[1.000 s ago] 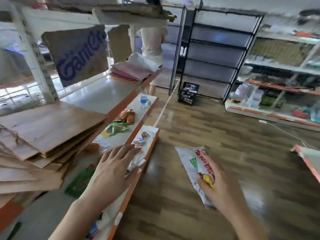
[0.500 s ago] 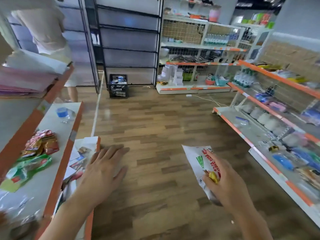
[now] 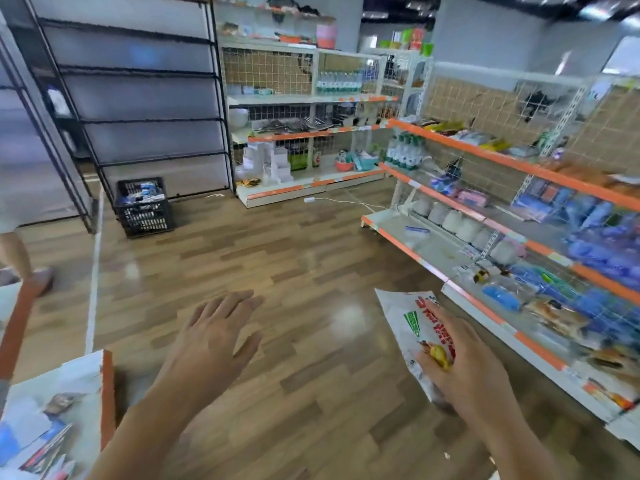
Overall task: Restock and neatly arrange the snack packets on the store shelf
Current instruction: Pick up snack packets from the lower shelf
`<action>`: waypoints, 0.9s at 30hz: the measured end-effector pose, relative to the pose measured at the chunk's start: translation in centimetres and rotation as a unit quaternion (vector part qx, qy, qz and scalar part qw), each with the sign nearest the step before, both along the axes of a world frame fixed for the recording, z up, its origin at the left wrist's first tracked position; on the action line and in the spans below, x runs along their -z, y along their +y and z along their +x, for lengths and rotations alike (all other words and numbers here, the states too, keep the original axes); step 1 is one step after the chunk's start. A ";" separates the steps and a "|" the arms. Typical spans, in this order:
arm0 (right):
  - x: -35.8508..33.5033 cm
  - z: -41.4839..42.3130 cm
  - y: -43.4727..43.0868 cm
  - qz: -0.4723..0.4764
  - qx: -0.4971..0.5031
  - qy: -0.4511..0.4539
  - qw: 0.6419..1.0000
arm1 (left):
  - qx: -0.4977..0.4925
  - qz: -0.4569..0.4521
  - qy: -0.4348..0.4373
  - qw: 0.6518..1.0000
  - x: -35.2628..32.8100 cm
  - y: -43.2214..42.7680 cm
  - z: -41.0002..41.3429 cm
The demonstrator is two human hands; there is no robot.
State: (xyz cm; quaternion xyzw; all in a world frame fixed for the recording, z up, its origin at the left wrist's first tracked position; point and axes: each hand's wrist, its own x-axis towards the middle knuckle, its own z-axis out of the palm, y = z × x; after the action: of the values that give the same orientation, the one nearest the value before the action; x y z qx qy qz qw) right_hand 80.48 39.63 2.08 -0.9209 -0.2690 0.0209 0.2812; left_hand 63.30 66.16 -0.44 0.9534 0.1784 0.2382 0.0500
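A black plastic lattice crate [image 3: 143, 207] stands on the brown wood-pattern floor [image 3: 277, 258], close to a dark metal-framed wall of grey panels [image 3: 145, 98]. What fills the crate is too blurred to make out. A thin white line [image 3: 94, 271] runs along the floor left of the crate. A white power strip [image 3: 309, 199] lies on the floor, its cable trailing right. Behind it stands a far white shelving unit with a wire-mesh back [image 3: 277, 98], holding a row of clear water bottles [image 3: 337, 83], stacked white boxes [image 3: 266, 164] and, on top, a pink bucket [image 3: 326, 35]. At the left edge, another person's bare leg [image 3: 14, 251] shows.
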 end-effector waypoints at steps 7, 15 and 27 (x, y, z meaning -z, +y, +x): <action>-1.6 10.5 3.3 0.006 0.051 -0.001 0.999 | 0.053 0.007 -0.007 0.999 -1.8 5.0 13.2; -1.4 19.8 5.5 0.007 0.090 -0.029 0.996 | 0.108 -0.012 -0.014 0.994 -1.1 8.2 26.3; -1.8 35.2 10.8 -0.005 0.178 -0.062 0.982 | 0.203 -0.020 -0.015 0.979 -2.5 15.0 48.2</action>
State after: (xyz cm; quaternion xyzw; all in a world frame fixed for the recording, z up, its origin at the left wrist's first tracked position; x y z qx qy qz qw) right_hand 115.69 50.39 3.90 -0.9550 -0.1173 -0.0858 0.2587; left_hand 111.51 81.18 2.03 0.9649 -0.0150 0.2339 0.1186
